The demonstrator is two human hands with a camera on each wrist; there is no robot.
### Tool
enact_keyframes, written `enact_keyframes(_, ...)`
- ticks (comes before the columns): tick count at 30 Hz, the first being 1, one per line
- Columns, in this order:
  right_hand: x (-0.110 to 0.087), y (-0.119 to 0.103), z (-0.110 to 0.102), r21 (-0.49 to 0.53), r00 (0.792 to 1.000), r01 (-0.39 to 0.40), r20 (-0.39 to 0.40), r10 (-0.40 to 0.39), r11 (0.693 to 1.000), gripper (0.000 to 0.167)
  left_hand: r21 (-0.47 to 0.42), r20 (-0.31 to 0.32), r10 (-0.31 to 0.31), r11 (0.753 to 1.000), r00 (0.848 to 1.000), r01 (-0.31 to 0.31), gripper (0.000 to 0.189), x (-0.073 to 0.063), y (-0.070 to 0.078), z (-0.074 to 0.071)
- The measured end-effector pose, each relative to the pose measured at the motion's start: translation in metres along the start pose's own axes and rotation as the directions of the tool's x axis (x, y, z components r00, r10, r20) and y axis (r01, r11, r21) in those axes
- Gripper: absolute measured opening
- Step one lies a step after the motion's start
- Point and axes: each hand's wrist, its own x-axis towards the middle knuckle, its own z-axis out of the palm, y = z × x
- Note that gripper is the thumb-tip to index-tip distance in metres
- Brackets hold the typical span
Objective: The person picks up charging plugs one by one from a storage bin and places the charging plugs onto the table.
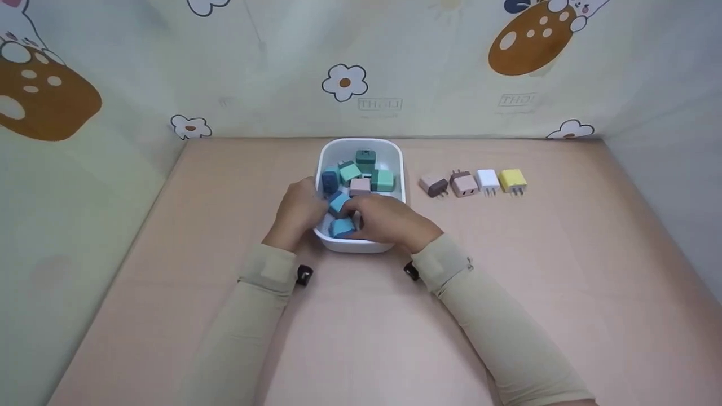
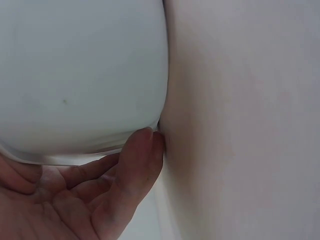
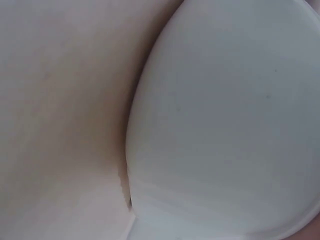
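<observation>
A white plastic bin (image 1: 361, 247) holds several plug-in chargers in blue, green and pink. At the bin's left side is my left hand (image 1: 300, 207), curled at the rim; in the left wrist view its thumb (image 2: 137, 157) touches the outer wall and other fingers reach under the lip. My right hand (image 1: 389, 219) reaches over the near right rim. Its thumb and forefinger curve about a blue charger (image 1: 342, 228) and a second blue charger (image 1: 337, 202). Whether they pinch either is too small to tell. The right wrist view mostly shows the bin's outer wall (image 3: 225, 120).
Right of the bin stands a row of chargers: a pink and brown one (image 1: 433, 184), a pink one (image 1: 463, 184), a white one (image 1: 487, 180) and a yellow one (image 1: 513, 180). A patterned cloth wall (image 1: 428, 67) borders the pale pink table (image 1: 361, 327).
</observation>
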Motion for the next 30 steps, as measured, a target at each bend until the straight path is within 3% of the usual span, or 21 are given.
enact_keyframes(6,-0.005,-0.001,-0.005,-0.021,1.000,0.013,-0.004,-0.013,1.000,0.041,0.009,-0.004,0.007,1.000,1.000,-0.007,0.044,0.001,0.002,-0.001)
enact_keyframes(14,-0.012,-0.002,-0.013,-0.240,0.999,0.037,-0.006,-0.040,0.970,0.041,-0.002,0.001,0.012,1.000,1.000,-0.012,0.046,0.000,0.001,-0.001)
enact_keyframes(22,-0.009,0.003,-0.006,-0.196,0.996,0.035,-0.073,-0.050,0.980,0.042,-0.031,0.003,0.017,0.999,1.000,-0.017,0.045,0.000,0.000,0.001)
enact_keyframes(30,-0.011,-0.001,-0.008,-0.144,0.999,-0.014,-0.038,0.008,0.990,0.042,-0.023,0.010,0.001,1.000,1.000,-0.001,0.048,0.000,0.001,0.000)
